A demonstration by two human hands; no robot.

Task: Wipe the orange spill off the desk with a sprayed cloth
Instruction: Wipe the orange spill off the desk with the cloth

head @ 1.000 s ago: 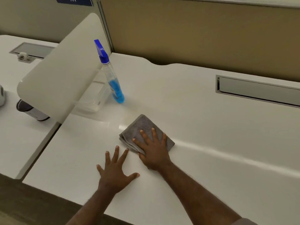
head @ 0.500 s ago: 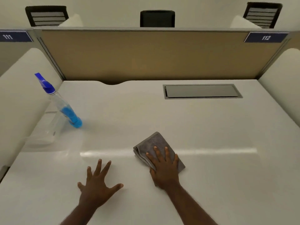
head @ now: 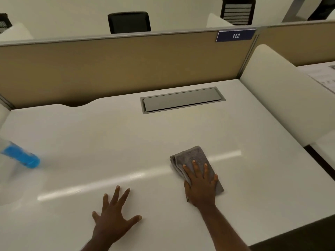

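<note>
**White desk, two flat hands, one grey cloth**

White desk, smooth and glossy, with a long pale glare streak across its near half. Tan fabric partition behind, topped by a grey rail and a blue tag reading 112. Grey rectangular cable hatch set flush in the desk's far side. Rounded white side panel along the right edge. Black chairs beyond the partition, tops only.

Left hand: released, fingers straight and spread wide, palm flat on bare desk near the front edge, gripping nothing. Well apart from the cloth.

Right hand: also released, fingers straight and slightly fanned, pressing flat on the cloth rather than clutching it. Thumb along the cloth's left edge.

Cloth: grey terry, nubby, folded into a rough rectangle with layered edges showing at the left. Lying right of centre on the desk, across the glare streak; near half covered by the hand, far corner free.

Spray bottle: at the far left edge, badly blurred, only a clear body with blue liquid showing; top cut off by the frame.

Orange spill: none made out on the visible surface; whatever lies beneath the cloth hidden. Papers on the neighbouring desk at right, too blurred to read. Both forearms cut off at the bottom.
</note>
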